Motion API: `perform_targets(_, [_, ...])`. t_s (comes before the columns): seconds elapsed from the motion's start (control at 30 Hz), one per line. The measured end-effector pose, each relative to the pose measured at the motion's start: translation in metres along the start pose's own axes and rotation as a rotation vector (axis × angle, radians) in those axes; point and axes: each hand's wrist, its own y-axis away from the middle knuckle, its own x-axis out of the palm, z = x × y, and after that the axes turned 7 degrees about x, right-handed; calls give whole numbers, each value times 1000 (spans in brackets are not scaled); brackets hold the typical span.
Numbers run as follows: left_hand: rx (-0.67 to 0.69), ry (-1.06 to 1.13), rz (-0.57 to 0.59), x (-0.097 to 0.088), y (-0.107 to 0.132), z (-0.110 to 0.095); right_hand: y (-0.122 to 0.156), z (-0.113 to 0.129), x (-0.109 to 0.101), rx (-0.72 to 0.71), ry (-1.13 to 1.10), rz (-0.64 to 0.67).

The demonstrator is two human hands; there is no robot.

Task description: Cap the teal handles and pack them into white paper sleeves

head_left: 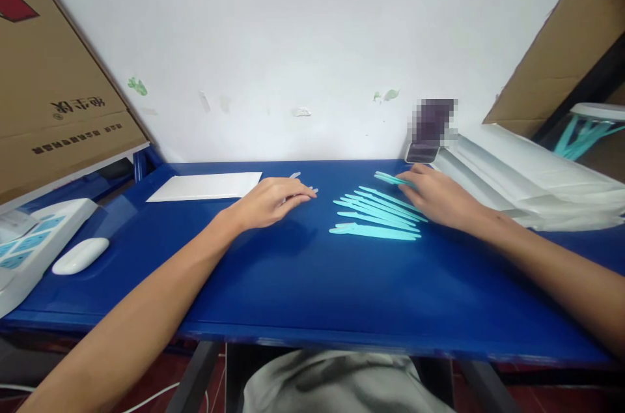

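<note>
Slim turquoise sticks [381, 212], shaped like eyebrow razors, lie fanned out on the blue table [303, 283], several of them overlapping. Beyond the top of the fan, my right hand [434, 195] is closed on a turquoise razor or two [388, 178], whose ends point left. My left hand [276, 201] is palm down left of the fan, thumb and fingers together around a small clear plastic piece [315, 190] that shows at the fingertips. Another clear piece [295, 174] sticks out behind its knuckles. The left palm's underside is hidden.
A flat white packet [205, 186] lies at the back left. Further left are a white computer mouse [81, 256] and a white power strip [43, 237]. White envelopes [527, 172] are stacked on the right, beside a blurred-out phone [424, 151]. Cardboard [63, 87] stands at the left.
</note>
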Motion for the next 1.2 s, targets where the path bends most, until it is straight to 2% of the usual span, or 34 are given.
perform_targets(0.07, [-22, -16, -39, -1, 4, 6, -7, -11, 8, 60, 47, 31])
perform_targets(0.17, [-79, -136, -78, -2, 5, 8, -14, -15, 16, 94, 34, 86])
perform_targets(0.33, [-260, -304, 54, -10, 5, 14, -17, -8, 15, 79, 6, 110])
perform_targets(0.47, [-454, -273, 59, -17, 8, 19, -14, -1, 10, 77, -4, 108])
perform_targets(0.53, [-512, -222, 121, -21, 9, 18, -13, 2, 6, 57, -6, 80])
perform_targets(0.63, [-541, -159, 290, -28, 8, 13, -9, 9, -3, 38, -26, 60])
perform_targets(0.77, [-548, -138, 437, -32, 9, 12, 3, 23, -19, 46, -148, 157])
perform_targets(0.97, [-548, -123, 483, -32, 17, 21, 24, 54, -36, -123, -242, 319])
perform_targets(1.07, [-552, -77, 484, -32, 18, 22, 29, 64, -37, -147, -225, 384])
perform_targets(1.2, [-551, 0, 484, -32, 16, 18, 29, 65, -32, -153, -261, 415])
